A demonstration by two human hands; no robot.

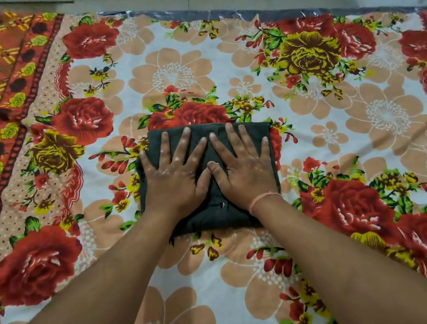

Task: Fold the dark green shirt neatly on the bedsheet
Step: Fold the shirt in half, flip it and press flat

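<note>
Floral bedsheet (327, 125) spread wide around the dark green shirt (213, 215), which sits folded to a compact rectangle at the sheet's middle. Left hand (173, 172) flat on the shirt's left half, fingers splayed; right hand (243, 162) flat just beside it on the right half, thumbs nearly touching, a thin band (262, 200) at that wrist.

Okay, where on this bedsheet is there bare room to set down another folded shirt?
The bedsheet lies bare all around the dark green shirt. Crowded only mid-sheet, where left hand and right hand press it.
</note>
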